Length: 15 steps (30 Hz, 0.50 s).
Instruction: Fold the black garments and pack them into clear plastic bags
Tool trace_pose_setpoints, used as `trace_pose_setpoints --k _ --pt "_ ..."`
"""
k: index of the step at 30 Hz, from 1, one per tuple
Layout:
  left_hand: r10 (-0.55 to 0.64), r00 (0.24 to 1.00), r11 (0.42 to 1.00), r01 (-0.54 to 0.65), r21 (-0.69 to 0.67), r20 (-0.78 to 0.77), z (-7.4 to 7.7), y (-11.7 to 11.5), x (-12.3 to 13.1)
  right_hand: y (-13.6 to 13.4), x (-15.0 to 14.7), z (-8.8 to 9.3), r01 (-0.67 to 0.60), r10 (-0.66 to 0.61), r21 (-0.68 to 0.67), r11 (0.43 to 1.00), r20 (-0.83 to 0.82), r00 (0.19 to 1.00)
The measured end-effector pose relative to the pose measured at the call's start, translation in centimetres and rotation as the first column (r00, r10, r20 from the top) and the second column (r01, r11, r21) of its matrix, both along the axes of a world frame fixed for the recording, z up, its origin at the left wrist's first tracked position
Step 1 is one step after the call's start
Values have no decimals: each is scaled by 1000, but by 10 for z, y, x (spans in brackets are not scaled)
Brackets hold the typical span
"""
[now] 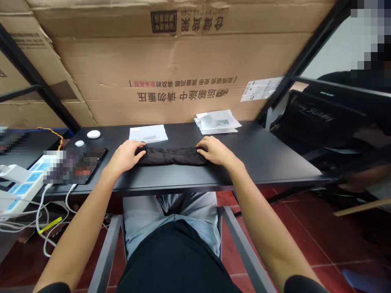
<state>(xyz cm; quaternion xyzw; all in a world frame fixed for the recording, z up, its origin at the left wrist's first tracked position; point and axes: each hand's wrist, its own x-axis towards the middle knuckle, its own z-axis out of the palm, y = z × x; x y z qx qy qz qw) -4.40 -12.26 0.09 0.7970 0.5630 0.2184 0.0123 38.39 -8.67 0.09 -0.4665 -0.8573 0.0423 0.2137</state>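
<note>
2 bare hands rest on a folded black cloth (172,156), which lies as a long, narrow band across the table (259,154), near its front edge and straight in front of the person. The left hand (125,156) covers the cloth's left end. Its grip is closed on that end, with the fingers bent over the far edge. The right hand (215,151) covers the cloth's right end in the same way, its grip curled down on the fabric with the knuckles raised. Between the 2 hands the cloth lies wrinkled on the table.

Just behind the cloth's left half lies a flat white packet (148,133). Behind its right end, further back, sits a small stack of clear plastic bags (216,121). To the left of the cloth, near the left hand, lies a dark phone (91,160), its screen blurred. Behind and to the left of the cloth are 2 small white discs (93,134). Further left of the cloth, a white power strip (21,187) with cables sits at the table's end. A big cardboard box (183,73) stands upright behind the cloth, along the back of the table.
</note>
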Motion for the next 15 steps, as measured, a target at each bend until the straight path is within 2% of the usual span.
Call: trace_pose_setpoints --k 4,8,12,15 --pt "15 1000 1000 -15 -8 1 -4 9 5 3 0 1 -10 9 13 1000 29 1000" --pt "-44 996 997 39 72 74 -1 5 -1 1 -3 4 -23 24 18 1000 -17 1000" --pt "-148 969 975 109 195 199 14 -12 -7 -12 -4 11 -1 16 74 997 -198 980" --pt "-250 943 949 194 249 217 28 -40 -13 -38 4 19 -19 49 88 996 -356 933"
